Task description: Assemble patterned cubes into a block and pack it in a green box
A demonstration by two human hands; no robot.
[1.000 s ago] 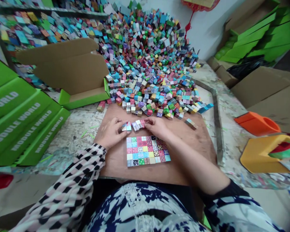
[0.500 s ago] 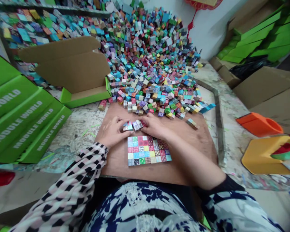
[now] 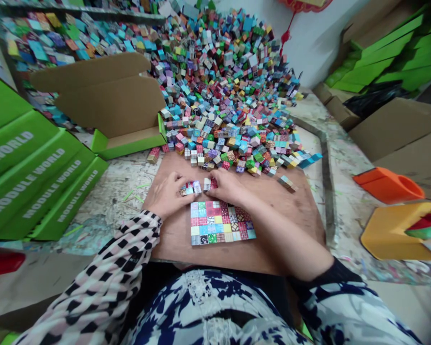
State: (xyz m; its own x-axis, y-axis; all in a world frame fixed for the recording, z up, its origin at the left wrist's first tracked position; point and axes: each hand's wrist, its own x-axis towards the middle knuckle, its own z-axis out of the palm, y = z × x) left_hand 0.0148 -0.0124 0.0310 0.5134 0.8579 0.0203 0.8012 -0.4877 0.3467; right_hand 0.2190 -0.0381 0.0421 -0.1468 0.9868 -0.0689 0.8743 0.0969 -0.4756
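Observation:
On a brown board (image 3: 287,215), my left hand (image 3: 168,195) pinches a short row of small patterned cubes (image 3: 191,188) between thumb and fingers. A narrow gap to its right, my right hand (image 3: 225,186) has its fingers closed on a few more cubes (image 3: 207,184), whitish and red, partly covered by the fingers. Just below both hands lies a flat rectangle of cubes (image 3: 215,225) set edge to edge in several rows, with red brick, green, yellow, blue and black faces. My right wrist and forearm hide its upper right part.
A big heap of loose cubes (image 3: 230,86) rises behind the board. At left stand an open green box (image 3: 129,143) and stacked green boxes (image 3: 39,177). On the right are an orange holder (image 3: 388,184), a yellow holder (image 3: 384,232) and a cardboard box (image 3: 402,139).
The cubes between my hands have parted: one whitish-purple piece now sits with the left hand's row, and the right hand's cubes stand apart from it. The view has shifted slightly.

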